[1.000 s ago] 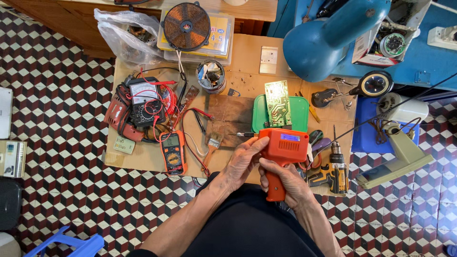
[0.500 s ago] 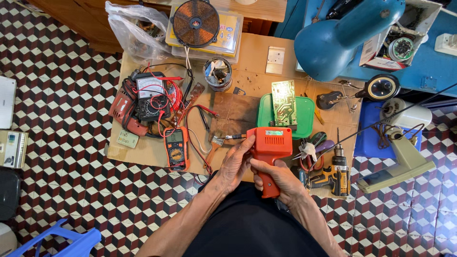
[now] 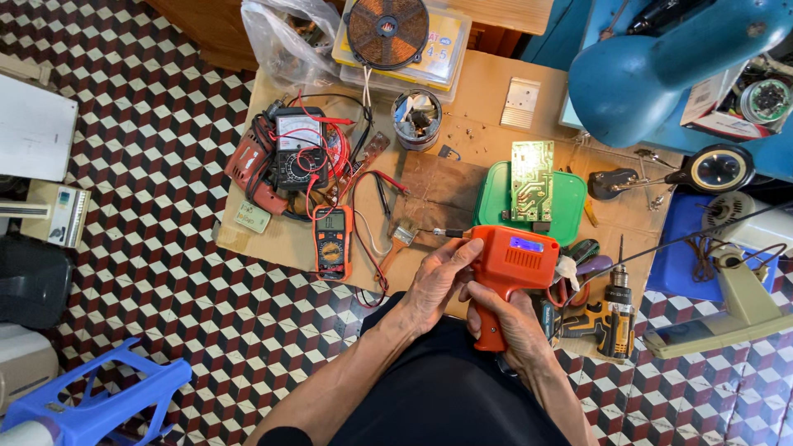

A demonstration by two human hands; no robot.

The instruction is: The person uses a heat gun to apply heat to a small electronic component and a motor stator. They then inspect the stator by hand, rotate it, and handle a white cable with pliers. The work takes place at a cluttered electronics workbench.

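The right hand [image 3: 512, 326] grips the handle of a boxy orange plastic soldering gun [image 3: 508, 268]. The left hand [image 3: 434, 281] closes on its front. A green plastic tray [image 3: 570, 211] lies just behind the gun.

Orange pistol-grip soldering gun [image 3: 510, 266] (tip pointing left), above lap

Electronics repair workshop, showing in: orange multimeter [image 3: 333, 241] and analogue meter [image 3: 299, 149] lying on a cardboard-covered bench [image 3: 471, 124], bare circuit board [image 3: 532, 179] resting on a green lid [image 3: 496, 194], cordless drill [image 3: 611, 318] sitting alongside.
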